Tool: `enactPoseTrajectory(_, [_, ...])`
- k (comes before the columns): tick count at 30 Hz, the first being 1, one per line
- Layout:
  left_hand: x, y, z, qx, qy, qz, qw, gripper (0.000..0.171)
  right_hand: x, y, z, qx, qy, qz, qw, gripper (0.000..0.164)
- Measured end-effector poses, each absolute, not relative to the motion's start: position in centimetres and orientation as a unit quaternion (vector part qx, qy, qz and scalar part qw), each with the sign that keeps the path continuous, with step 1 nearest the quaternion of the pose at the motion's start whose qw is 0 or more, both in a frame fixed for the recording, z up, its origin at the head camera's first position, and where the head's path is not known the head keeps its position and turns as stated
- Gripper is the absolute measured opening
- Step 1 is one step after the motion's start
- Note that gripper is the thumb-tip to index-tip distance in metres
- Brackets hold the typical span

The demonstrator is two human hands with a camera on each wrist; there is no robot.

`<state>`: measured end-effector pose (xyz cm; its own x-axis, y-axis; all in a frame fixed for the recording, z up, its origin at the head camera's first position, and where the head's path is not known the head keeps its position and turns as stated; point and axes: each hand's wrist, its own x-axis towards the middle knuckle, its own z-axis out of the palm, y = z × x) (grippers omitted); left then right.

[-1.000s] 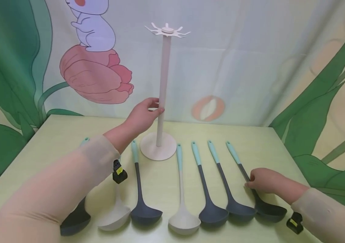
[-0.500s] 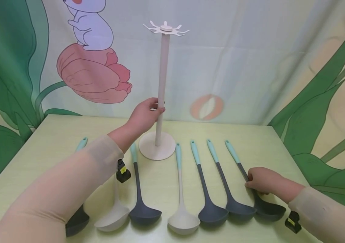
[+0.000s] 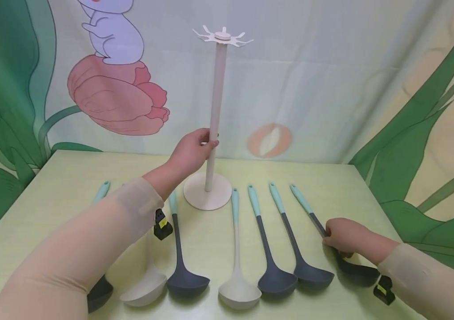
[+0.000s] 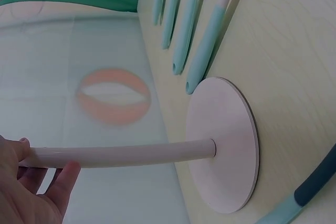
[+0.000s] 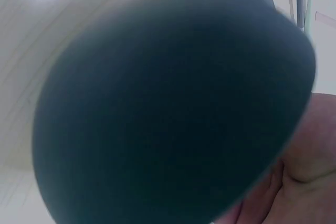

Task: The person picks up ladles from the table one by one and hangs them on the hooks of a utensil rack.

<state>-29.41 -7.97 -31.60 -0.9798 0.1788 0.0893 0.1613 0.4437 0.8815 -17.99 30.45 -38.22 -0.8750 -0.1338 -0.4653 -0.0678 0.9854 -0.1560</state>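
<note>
A pale pink utensil stand [image 3: 207, 201], with a round base, a tall pole and a ring of hooks on top, stands toward the back of the table. My left hand [image 3: 192, 152] holds its pole between thumb and fingers, and the left wrist view shows fingers [image 4: 63, 187] around it. At the far right my right hand [image 3: 347, 238] grips the grey shaft of a dark ladle [image 3: 300, 198] with a mint handle. That ladle's bowl [image 5: 173, 108] fills most of the right wrist view, blurred. No utensil hangs from the hooks.
Several more ladles lie in a row, handles pointing back: a cream ladle [image 3: 239, 291] in the middle, dark ones [image 3: 276, 282] beside it. Under my left forearm another cream ladle [image 3: 144, 289] and a dark ladle [image 3: 100, 293] are partly hidden. A printed curtain [image 3: 311, 89] hangs behind the table.
The ladle in my right hand has turned slightly, its handle end swinging left and its bowl right. My left hand keeps its hold on the pole. The head view has shifted a little.
</note>
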Motion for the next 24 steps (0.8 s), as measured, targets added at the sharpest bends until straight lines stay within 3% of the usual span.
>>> enactPoseTrajectory(9, [-29.3,-7.9,-31.6,0.101,0.848,0.519,0.01,0.04,-19.0,30.5,-36.6,-0.056,0.976,-0.086,0.193,0.017])
enactPoseTrajectory(18, [-29.8,-8.1,-31.9,0.11,0.846,0.521,0.02,0.042,-21.5,29.3,-33.0,-0.098,0.991,-0.065,0.064,0.02])
enactPoseTrajectory(24, [-29.7,-8.3,-31.9,0.112,0.845,0.523,0.023,0.04,-23.6,27.4,-30.5,-0.098,0.992,-0.075,0.011,0.019])
